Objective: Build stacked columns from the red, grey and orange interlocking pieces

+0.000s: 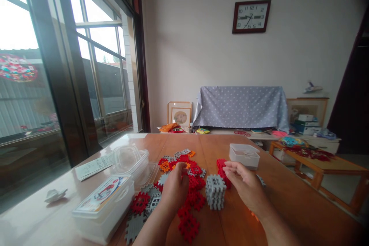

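Note:
My left hand (pixel 176 185) reaches over a loose pile of red interlocking plastic tiles (pixel 192 196). Its fingers are curled together, and whatever they hold is hidden. My right hand (pixel 243 180) is at the right side of a stack of red interlocking tiles (pixel 221 165), with fingers and thumb closed against it. Between the hands stands a neat stack of grey interlocking tiles (pixel 215 192), its top piece patterned like a window. Orange tiles (pixel 165 166) and more grey tiles (pixel 135 227) lie mixed into the pile on the left.
A lidded clear plastic box (pixel 103 207) with a picture label stands at left, near an open clear container (pixel 129 161) and a paper sheet (pixel 93 166). Another clear box (pixel 244 157) sits beyond my right hand. A grey crumpled-looking object (pixel 55 196) lies on the wooden table (pixel 239 223).

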Demonstrator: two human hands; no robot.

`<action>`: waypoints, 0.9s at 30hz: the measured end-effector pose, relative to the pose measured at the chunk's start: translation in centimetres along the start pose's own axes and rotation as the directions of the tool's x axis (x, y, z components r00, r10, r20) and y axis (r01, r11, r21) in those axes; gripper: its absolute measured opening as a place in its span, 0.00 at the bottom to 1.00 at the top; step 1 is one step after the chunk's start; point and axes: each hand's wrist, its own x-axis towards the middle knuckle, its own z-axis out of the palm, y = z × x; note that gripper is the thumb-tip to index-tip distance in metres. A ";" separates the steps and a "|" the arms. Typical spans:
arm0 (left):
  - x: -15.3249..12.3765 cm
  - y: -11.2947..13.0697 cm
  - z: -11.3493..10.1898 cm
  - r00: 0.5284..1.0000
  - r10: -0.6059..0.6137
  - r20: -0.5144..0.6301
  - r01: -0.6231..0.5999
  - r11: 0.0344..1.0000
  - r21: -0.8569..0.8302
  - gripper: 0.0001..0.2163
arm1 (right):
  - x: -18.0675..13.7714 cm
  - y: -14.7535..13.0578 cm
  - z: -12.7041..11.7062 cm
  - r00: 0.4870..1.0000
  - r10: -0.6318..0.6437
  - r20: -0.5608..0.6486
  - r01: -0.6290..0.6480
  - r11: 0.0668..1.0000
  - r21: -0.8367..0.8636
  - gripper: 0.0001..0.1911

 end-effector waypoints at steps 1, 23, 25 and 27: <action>0.0 0.0 -0.1 1.000 0.004 0.024 -0.006 0.998 0.059 0.16 | 0.0 0.0 0.0 1.000 0.002 -0.028 -0.003 1.000 -0.012 0.20; -0.2 1.0 -2.6 0.969 0.014 0.248 -0.114 0.913 0.393 0.09 | -0.2 0.1 0.8 0.992 0.003 -0.127 -0.017 0.994 -0.106 0.22; 0.4 0.0 -3.3 0.986 -0.011 0.164 -0.053 0.924 0.378 0.11 | -0.2 0.1 0.8 0.991 0.004 -0.132 -0.018 0.994 -0.106 0.22; 1.0 -1.2 -4.1 0.993 -0.095 0.075 0.058 0.917 0.394 0.13 | -0.2 0.1 0.9 0.990 -0.008 -0.139 -0.009 0.993 -0.119 0.22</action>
